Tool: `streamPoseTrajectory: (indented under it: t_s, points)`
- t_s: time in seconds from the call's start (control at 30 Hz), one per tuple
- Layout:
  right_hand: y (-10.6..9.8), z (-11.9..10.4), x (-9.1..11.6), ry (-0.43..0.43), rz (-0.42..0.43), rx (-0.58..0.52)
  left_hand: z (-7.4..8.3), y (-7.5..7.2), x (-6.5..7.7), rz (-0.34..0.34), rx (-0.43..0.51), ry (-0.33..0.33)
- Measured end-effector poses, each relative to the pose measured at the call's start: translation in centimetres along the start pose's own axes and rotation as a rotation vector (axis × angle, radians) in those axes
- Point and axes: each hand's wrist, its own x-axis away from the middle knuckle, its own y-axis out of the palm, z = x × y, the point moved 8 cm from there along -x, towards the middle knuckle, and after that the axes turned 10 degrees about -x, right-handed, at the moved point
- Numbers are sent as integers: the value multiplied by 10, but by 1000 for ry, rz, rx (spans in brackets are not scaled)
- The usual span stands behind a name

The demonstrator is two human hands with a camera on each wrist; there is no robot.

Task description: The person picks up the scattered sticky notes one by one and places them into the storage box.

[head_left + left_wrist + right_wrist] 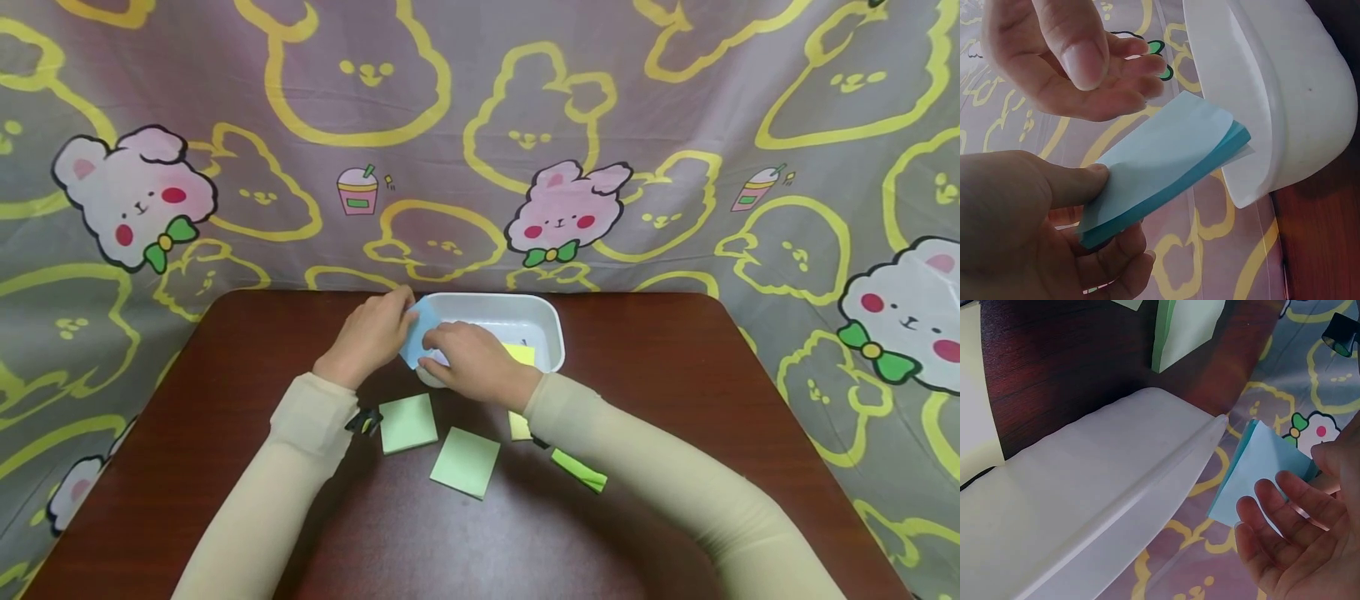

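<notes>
Nothing I can actually read anywhere here, no words, brands or numbers. Closest thing to a label is on the cloth [450,179] behind the table [637,350]: two printed cups, one [357,192] above the back edge, left of its middle, the other [757,188] above and a bit past the back right corner, each with a green label patch. Next to each cup there's a tiny yellow mark [388,180] with little strokes, too small to tell. Also a dark speck [525,342] at the yellow note's [519,353] far edge, by the tray [557,333]; can't make it out.
</notes>
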Motion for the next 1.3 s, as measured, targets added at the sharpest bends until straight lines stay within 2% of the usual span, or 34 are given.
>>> streamPoseTrajectory:
  t_s: [0.23, 0.47, 0.73, 1.0, 1.3]
  points:
    - [-2, 5, -1, 12, 6, -3, 2, 3, -5, -7, -2, -10]
    - [-4, 10, -1, 20, 13, -4, 6, 2, -9, 16, -8, -8]
    - [-4, 17, 0, 34, 1, 6, 9, 8, -12, -10, 5, -18]
    - [-3, 29, 4, 76, -3, -12, 12, 13, -15, -7, 7, -9]
    - [-5, 37, 9, 72, 18, 5, 17, 16, -17, -14, 11, 3]
